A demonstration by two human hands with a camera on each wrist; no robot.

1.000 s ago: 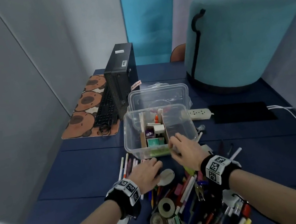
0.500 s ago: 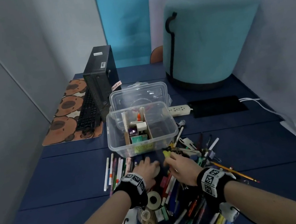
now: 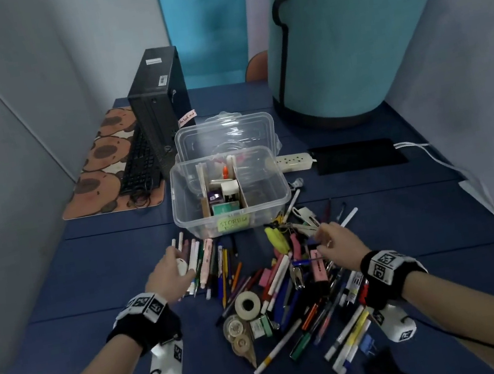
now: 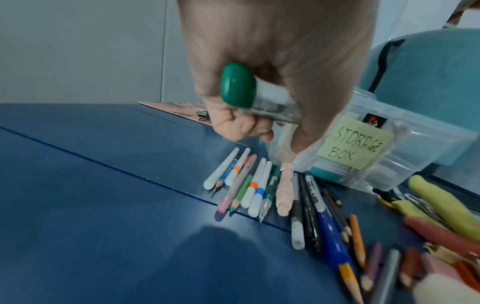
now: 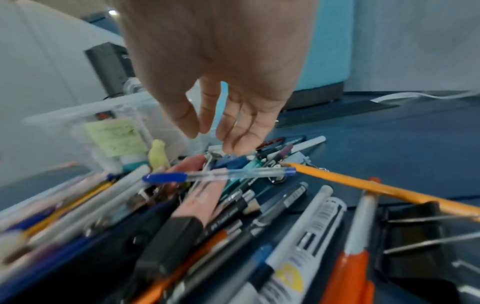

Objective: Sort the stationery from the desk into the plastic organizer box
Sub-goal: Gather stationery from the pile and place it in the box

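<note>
The clear plastic organizer box (image 3: 282, 194) (image 4: 405, 144) stands open mid-desk with a "STORAGE BOX" note on its front. Cardboard dividers split it, and small items fill the middle compartment. My left hand (image 3: 171, 268) (image 4: 262, 137) hovers over a row of pens (image 3: 205, 258) (image 4: 249, 185) left of the box front and grips a clear-bodied, green-capped item (image 4: 239, 86). My right hand (image 3: 325, 237) (image 5: 210, 133) hangs with relaxed fingers, holding nothing, just above a loose pile of pens, markers and clips (image 3: 294, 292) (image 5: 233, 205).
The box lid (image 3: 224, 133) leans behind the box. A black PC tower (image 3: 161, 103), keyboard (image 3: 138, 165) and patterned mat (image 3: 91, 192) sit far left. A teal round stool (image 3: 345, 42), power strip (image 3: 295, 161) and black pad (image 3: 357, 156) stand at the back right. Tape rolls (image 3: 248, 304) lie near me.
Both hands have drawn back from the box front and apart. The left went left over the pen row, the right went right over the pile. The head view has tilted down.
</note>
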